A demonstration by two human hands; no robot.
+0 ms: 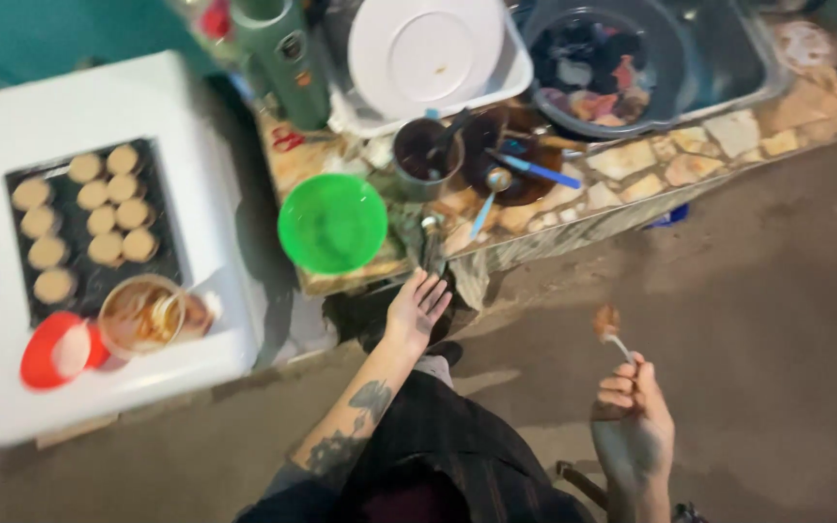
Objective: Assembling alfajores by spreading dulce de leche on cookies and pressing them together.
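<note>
I see the small spoon [612,334], brown-smeared bowl tilted upward, well right of the green bowl [332,223].

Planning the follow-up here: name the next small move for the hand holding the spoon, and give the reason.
Probably swing the right hand left toward the tray of dough rounds: its spoon looks loaded and hangs over bare floor, far from the tray.

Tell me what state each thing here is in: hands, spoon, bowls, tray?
Left hand: open, fingers spread, holding nothing.
Right hand: closed on a small metal spoon.
Small metal spoon: raised, brownish food on its tip.
Round green plastic bowl: upright, looks empty.
Dark flat baking tray: lined with round pale cookies.
Round white plate: propped in the white dish tub.
</note>
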